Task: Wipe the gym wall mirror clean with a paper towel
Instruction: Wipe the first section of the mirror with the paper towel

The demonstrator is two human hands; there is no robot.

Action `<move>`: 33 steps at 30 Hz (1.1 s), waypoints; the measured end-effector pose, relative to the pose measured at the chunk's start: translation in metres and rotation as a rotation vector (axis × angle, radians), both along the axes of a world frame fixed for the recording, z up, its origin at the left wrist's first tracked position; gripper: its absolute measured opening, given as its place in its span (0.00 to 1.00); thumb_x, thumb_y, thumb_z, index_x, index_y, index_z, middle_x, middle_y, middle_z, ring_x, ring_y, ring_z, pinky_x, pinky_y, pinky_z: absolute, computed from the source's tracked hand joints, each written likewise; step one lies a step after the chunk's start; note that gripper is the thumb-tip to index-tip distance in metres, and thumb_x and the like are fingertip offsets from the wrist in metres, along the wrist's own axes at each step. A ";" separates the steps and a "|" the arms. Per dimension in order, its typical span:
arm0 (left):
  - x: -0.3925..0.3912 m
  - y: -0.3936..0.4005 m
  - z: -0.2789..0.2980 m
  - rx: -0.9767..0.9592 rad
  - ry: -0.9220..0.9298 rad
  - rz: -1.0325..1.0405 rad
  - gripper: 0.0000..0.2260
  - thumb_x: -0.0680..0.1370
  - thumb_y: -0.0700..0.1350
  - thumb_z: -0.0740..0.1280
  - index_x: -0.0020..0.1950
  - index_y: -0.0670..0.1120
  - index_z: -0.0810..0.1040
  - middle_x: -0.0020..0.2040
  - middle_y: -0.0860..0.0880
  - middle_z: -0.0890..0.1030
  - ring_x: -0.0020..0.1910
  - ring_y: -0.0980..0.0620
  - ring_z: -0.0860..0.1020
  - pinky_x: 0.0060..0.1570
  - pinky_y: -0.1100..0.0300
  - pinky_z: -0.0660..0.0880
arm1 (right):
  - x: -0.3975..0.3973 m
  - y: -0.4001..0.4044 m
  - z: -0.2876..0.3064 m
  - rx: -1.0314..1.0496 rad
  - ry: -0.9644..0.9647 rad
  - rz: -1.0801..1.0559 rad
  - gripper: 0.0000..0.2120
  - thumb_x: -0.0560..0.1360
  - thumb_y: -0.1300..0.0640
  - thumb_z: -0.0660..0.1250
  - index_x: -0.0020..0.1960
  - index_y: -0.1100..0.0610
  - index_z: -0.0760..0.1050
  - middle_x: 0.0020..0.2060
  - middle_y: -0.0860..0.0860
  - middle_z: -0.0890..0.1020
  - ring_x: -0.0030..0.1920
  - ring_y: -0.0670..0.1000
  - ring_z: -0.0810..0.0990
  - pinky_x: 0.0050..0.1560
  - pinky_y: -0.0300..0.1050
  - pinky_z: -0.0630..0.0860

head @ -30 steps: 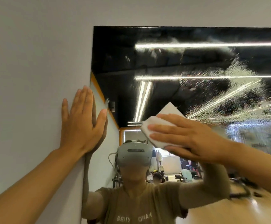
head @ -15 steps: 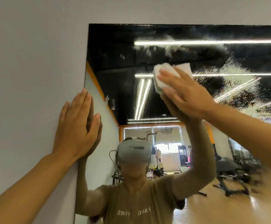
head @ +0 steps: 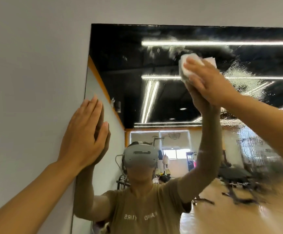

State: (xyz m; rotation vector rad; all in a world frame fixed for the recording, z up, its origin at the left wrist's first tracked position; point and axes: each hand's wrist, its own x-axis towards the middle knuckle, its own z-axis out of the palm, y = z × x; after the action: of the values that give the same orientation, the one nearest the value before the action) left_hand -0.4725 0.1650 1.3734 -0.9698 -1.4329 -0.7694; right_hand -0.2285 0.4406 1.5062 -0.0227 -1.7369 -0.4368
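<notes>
The wall mirror (head: 128, 73) fills the right of the view, its top left corner up at the centre. My right hand (head: 205, 81) presses a folded white paper towel (head: 186, 65) flat against the upper glass, fingers stretched over it. Wet spray droplets (head: 242, 78) cover the glass to the right of the towel, and faint smears run just above it. My left hand (head: 85, 137) rests flat with straight fingers on the white wall, fingertips at the mirror's left edge.
White wall (head: 27, 81) surrounds the mirror on the left and above. The glass reflects a person with a headset, ceiling light strips and gym equipment on a wooden floor.
My right hand has slid the towel up and to the right across the glass, from about head height to near the top light strip. The left hand stays pressed on the wall.
</notes>
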 end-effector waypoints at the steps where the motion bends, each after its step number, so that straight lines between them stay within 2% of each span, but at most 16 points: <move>1: -0.001 0.000 -0.001 -0.001 -0.002 0.005 0.32 0.81 0.61 0.47 0.82 0.47 0.54 0.81 0.53 0.52 0.80 0.57 0.45 0.76 0.60 0.42 | -0.001 -0.003 0.014 -0.079 0.052 0.003 0.22 0.85 0.44 0.51 0.78 0.44 0.61 0.80 0.46 0.59 0.80 0.53 0.53 0.75 0.66 0.59; 3: -0.002 0.001 -0.001 0.000 -0.004 0.012 0.32 0.81 0.61 0.46 0.82 0.47 0.54 0.82 0.53 0.52 0.80 0.56 0.46 0.77 0.58 0.44 | -0.006 -0.010 0.025 -0.178 0.105 -0.007 0.22 0.85 0.47 0.53 0.79 0.47 0.60 0.80 0.46 0.57 0.80 0.53 0.50 0.78 0.62 0.54; 6: -0.002 0.005 -0.001 0.001 -0.007 0.008 0.32 0.81 0.60 0.46 0.82 0.46 0.52 0.82 0.52 0.51 0.80 0.58 0.43 0.77 0.59 0.41 | -0.008 -0.012 0.004 -0.149 0.057 -0.008 0.24 0.85 0.45 0.53 0.80 0.47 0.58 0.80 0.44 0.56 0.81 0.53 0.47 0.78 0.59 0.49; 10: -0.003 0.009 -0.001 -0.011 -0.012 0.018 0.32 0.81 0.59 0.43 0.82 0.45 0.48 0.82 0.51 0.47 0.79 0.60 0.38 0.75 0.64 0.35 | 0.007 0.002 -0.082 0.035 -0.091 0.028 0.26 0.83 0.39 0.48 0.78 0.44 0.60 0.79 0.42 0.58 0.81 0.49 0.48 0.77 0.60 0.53; 13: -0.003 0.010 -0.001 -0.008 -0.007 0.029 0.32 0.81 0.59 0.43 0.82 0.44 0.48 0.82 0.51 0.47 0.79 0.59 0.38 0.75 0.64 0.34 | 0.020 0.016 -0.148 0.193 -0.169 -0.007 0.25 0.85 0.41 0.47 0.78 0.48 0.61 0.79 0.45 0.61 0.80 0.53 0.52 0.75 0.60 0.56; 15: -0.002 0.012 0.000 0.001 -0.001 0.041 0.31 0.81 0.58 0.42 0.81 0.44 0.48 0.82 0.50 0.47 0.79 0.58 0.39 0.75 0.65 0.34 | 0.028 0.024 -0.162 0.270 -0.208 -0.025 0.24 0.86 0.43 0.46 0.78 0.49 0.62 0.78 0.46 0.63 0.80 0.54 0.55 0.76 0.55 0.58; 16: -0.001 0.012 0.000 0.004 -0.001 0.050 0.31 0.81 0.58 0.42 0.81 0.43 0.48 0.82 0.49 0.48 0.79 0.57 0.39 0.75 0.64 0.34 | 0.031 0.026 -0.160 0.297 -0.218 -0.034 0.23 0.86 0.43 0.46 0.77 0.48 0.62 0.78 0.47 0.64 0.80 0.54 0.56 0.75 0.54 0.59; 18: 0.002 0.013 0.000 0.003 -0.013 0.066 0.33 0.81 0.60 0.42 0.82 0.43 0.49 0.82 0.48 0.48 0.80 0.54 0.41 0.76 0.62 0.35 | 0.032 0.029 -0.145 0.286 -0.218 -0.052 0.22 0.86 0.42 0.46 0.77 0.46 0.62 0.77 0.46 0.65 0.79 0.53 0.57 0.72 0.59 0.62; 21: 0.007 0.015 0.000 -0.002 -0.037 0.108 0.37 0.79 0.64 0.41 0.82 0.42 0.49 0.83 0.47 0.47 0.81 0.51 0.41 0.77 0.57 0.37 | 0.028 0.030 -0.104 0.153 -0.150 -0.037 0.23 0.84 0.40 0.47 0.78 0.43 0.59 0.77 0.42 0.62 0.79 0.50 0.54 0.70 0.64 0.65; 23: 0.007 0.017 -0.001 -0.003 -0.041 0.148 0.39 0.79 0.66 0.40 0.82 0.42 0.48 0.83 0.47 0.46 0.81 0.49 0.41 0.77 0.55 0.38 | 0.025 0.029 -0.068 0.028 -0.067 -0.001 0.23 0.84 0.42 0.49 0.78 0.45 0.61 0.79 0.45 0.60 0.80 0.52 0.52 0.73 0.66 0.62; 26: 0.007 0.020 -0.001 -0.005 -0.056 0.167 0.39 0.79 0.66 0.40 0.82 0.42 0.47 0.83 0.45 0.45 0.81 0.47 0.41 0.78 0.51 0.40 | 0.019 0.023 -0.015 -0.151 0.095 0.032 0.22 0.86 0.49 0.52 0.79 0.49 0.61 0.80 0.50 0.58 0.80 0.56 0.52 0.77 0.63 0.56; 28: 0.008 0.019 -0.001 -0.007 -0.062 0.162 0.39 0.79 0.66 0.40 0.82 0.42 0.46 0.82 0.45 0.45 0.81 0.47 0.41 0.78 0.50 0.41 | 0.016 0.020 0.008 -0.238 0.157 0.010 0.22 0.86 0.48 0.50 0.79 0.50 0.60 0.80 0.51 0.57 0.80 0.58 0.52 0.78 0.63 0.53; 30: 0.009 0.018 -0.001 -0.008 -0.062 0.160 0.40 0.78 0.67 0.40 0.82 0.42 0.45 0.82 0.46 0.44 0.81 0.48 0.40 0.78 0.51 0.40 | 0.013 0.020 0.014 -0.260 0.171 -0.036 0.24 0.86 0.47 0.49 0.80 0.50 0.57 0.80 0.50 0.55 0.80 0.59 0.50 0.79 0.61 0.50; 33: 0.009 0.019 -0.002 -0.014 -0.068 0.182 0.40 0.78 0.67 0.38 0.82 0.42 0.44 0.82 0.46 0.43 0.80 0.48 0.39 0.78 0.53 0.38 | 0.014 0.019 -0.010 -0.278 0.160 -0.047 0.24 0.86 0.47 0.50 0.81 0.50 0.55 0.81 0.50 0.52 0.80 0.58 0.46 0.79 0.57 0.45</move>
State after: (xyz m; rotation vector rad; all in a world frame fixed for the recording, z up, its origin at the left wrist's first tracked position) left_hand -0.4638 0.1842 1.3715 -0.8175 -1.5634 -0.6639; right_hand -0.2143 0.4597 1.4958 -0.2908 -1.6292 -0.2181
